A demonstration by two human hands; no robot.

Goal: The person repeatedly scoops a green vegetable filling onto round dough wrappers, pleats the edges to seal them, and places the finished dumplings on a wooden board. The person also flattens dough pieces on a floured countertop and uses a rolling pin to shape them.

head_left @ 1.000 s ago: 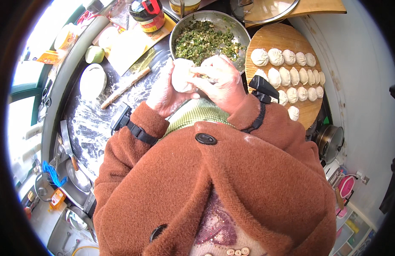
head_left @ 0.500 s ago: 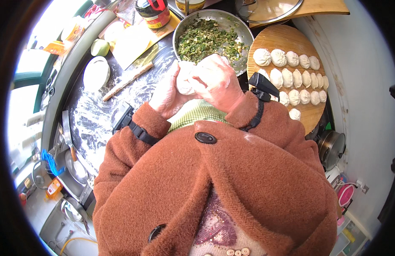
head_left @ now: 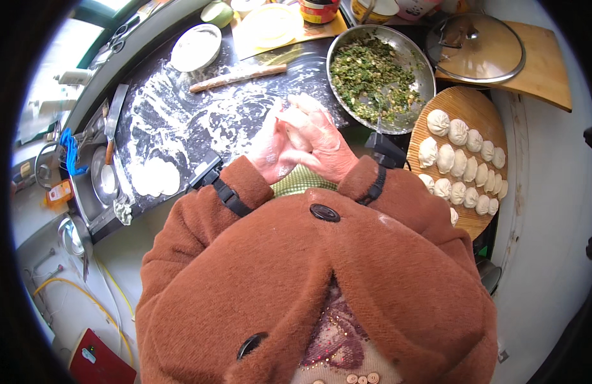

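My left hand [head_left: 268, 148] and my right hand [head_left: 321, 142] are pressed together in front of my coat, fingers wrapped over one another. Between them is a dumpling [head_left: 298, 138], of which only a pale bit shows; the rest is hidden by fingers and palms. Flour whitens the skin of both hands. Just beyond and to the right stands a steel bowl [head_left: 426, 80] of chopped green filling [head_left: 371, 73]. Rows of pleated dumplings [head_left: 458, 132] lie on a round wooden board [head_left: 430, 109] at the right.
A floury dark worktop [head_left: 235, 121] holds a rolling pin [head_left: 238, 77], a white bowl of flour [head_left: 195, 48] and flat dough rounds [head_left: 156, 178]. A knife [head_left: 115, 115] lies at the left edge. A glass lid [head_left: 478, 48] rests on a board at the far right.
My view has turned left, showing dough rounds at the left. My right hand has gone from pinching the dumpling's top to wrapping round it with the left, which now covers most of it.
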